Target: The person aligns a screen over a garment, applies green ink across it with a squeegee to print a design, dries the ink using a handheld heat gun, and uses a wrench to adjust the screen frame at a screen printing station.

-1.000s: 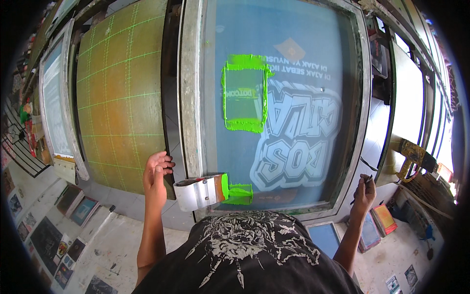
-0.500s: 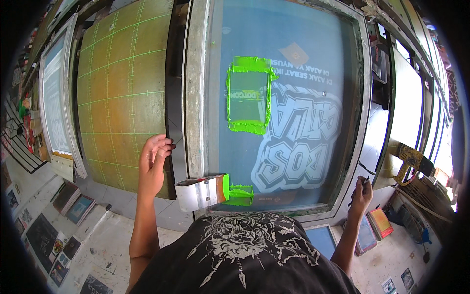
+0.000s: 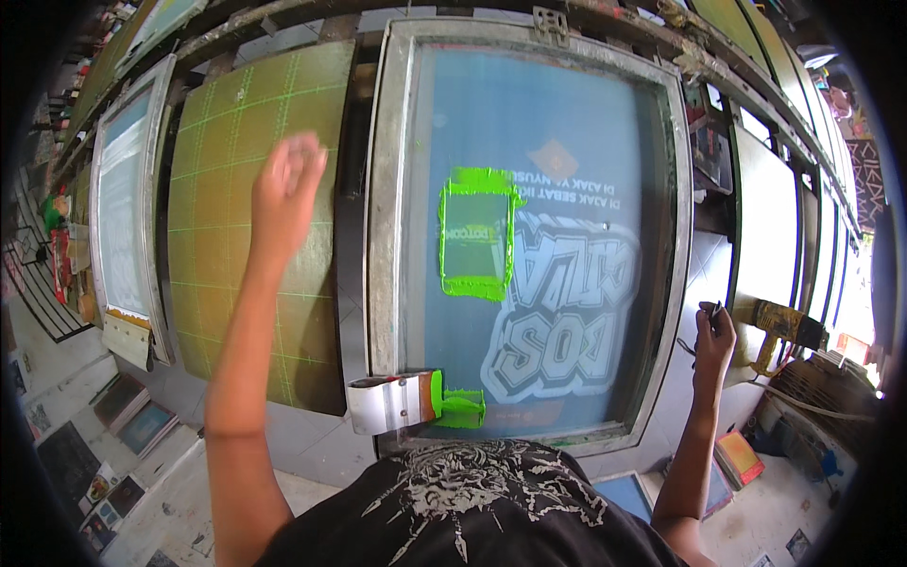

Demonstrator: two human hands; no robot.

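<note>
My left hand (image 3: 293, 175) is raised above the olive printing board (image 3: 213, 227), which is ruled with bright green lines. Its fingers are loosely bent and somewhat blurred, and nothing shows in them. Beyond the right side of the framed printing screen (image 3: 557, 123), my right hand (image 3: 715, 337) has its fingers closed on a small dark thing, too little of it visible to name. A squeegee (image 3: 387, 402) with green ink on its blade lies across the screen's near left corner. More green ink (image 3: 477, 288) outlines a rectangle on the blue mesh, left of large pale lettering.
Another framed screen (image 3: 128, 203) stands at the far left with a second squeegee (image 3: 128, 338) at its near end. A yellow and black tool (image 3: 789, 326) is right of my right hand. Wooden rails (image 3: 312, 14) run along the back; ink containers (image 3: 737, 458) sit below right.
My left hand has moved up and away from me, over the olive board. My right hand has risen slightly. The whole view has shifted, so the screen sits lower in the picture.
</note>
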